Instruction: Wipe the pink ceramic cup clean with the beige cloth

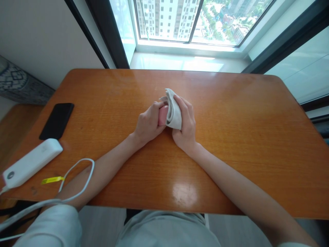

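Over the middle of the table, my left hand [150,121] is closed around a small pink object [162,115]. Only part of the pink object shows, so its kind is unclear. My right hand [187,125] grips a folded light grey cloth [174,110] and presses it against the right side of the pink object. The cloth's upper edge sticks up above the fingers. Both hands are close together, with the cloth and the pink object between them.
The wooden table [239,137] reaches toward a window. On its left side lie a black phone [57,120] and a white power strip [32,163]. A white cable [89,175] with a yellow tag [52,180] loops over my left forearm.
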Action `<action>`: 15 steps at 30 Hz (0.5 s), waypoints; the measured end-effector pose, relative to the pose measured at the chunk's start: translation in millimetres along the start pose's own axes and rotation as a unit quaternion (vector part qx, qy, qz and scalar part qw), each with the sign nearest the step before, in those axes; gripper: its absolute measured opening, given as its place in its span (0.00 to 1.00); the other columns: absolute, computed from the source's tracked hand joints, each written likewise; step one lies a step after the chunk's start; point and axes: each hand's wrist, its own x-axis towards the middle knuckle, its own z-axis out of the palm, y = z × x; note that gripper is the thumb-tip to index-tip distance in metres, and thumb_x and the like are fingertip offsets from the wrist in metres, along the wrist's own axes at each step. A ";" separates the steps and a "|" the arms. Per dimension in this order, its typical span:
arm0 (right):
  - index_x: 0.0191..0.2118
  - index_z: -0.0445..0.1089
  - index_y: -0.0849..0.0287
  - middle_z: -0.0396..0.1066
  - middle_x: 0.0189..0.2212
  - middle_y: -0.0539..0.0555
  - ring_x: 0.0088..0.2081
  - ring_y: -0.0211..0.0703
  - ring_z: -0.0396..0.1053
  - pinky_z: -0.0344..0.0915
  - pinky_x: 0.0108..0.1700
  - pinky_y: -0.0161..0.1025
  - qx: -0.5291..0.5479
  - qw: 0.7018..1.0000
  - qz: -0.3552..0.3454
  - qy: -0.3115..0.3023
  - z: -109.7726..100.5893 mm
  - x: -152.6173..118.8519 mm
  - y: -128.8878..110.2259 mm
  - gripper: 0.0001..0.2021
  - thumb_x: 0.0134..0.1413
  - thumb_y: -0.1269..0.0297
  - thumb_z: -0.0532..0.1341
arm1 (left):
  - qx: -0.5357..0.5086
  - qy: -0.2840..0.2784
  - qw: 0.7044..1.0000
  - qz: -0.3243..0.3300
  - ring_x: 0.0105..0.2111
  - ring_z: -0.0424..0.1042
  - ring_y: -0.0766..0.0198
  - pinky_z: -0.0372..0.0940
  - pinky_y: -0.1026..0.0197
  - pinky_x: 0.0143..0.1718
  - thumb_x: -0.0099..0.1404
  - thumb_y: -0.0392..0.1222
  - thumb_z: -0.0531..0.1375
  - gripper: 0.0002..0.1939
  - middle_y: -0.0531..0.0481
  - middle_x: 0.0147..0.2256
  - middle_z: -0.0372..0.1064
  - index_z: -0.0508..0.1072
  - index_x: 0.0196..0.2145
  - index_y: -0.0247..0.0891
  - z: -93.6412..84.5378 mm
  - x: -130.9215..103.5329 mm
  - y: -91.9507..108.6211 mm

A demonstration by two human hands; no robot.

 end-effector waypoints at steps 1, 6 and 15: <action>0.77 0.64 0.46 0.72 0.71 0.60 0.72 0.58 0.72 0.72 0.75 0.65 0.028 0.999 0.033 0.007 0.8 -0.2 3.0 0.34 0.67 0.71 0.57 | 0.000 0.000 1.000 -0.003 0.48 0.86 0.49 0.78 0.51 0.42 0.83 0.59 0.58 0.21 0.42 0.52 0.80 0.64 0.62 0.45 -0.4 0.6 1.8; 0.75 0.65 0.49 0.75 0.68 0.61 0.67 0.57 0.76 0.75 0.71 0.63 0.055 0.996 0.072 0.008 2.1 -2.4 7.7 0.33 0.66 0.71 0.58 | 0.011 -0.005 1.000 -0.009 0.47 0.85 0.53 0.76 0.54 0.42 0.82 0.61 0.60 0.22 0.43 0.51 0.81 0.64 0.61 0.44 -1.9 0.7 3.5; 0.81 0.59 0.36 0.68 0.77 0.53 0.80 0.64 0.63 0.50 0.86 0.74 -0.098 0.988 -0.103 -0.063 1.4 -2.2 -11.5 0.43 0.64 0.76 0.58 | 0.010 -0.036 0.998 -0.040 0.40 0.85 0.53 0.78 0.52 0.36 0.85 0.54 0.55 0.11 0.47 0.45 0.77 0.65 0.56 0.47 -0.1 -5.3 -3.6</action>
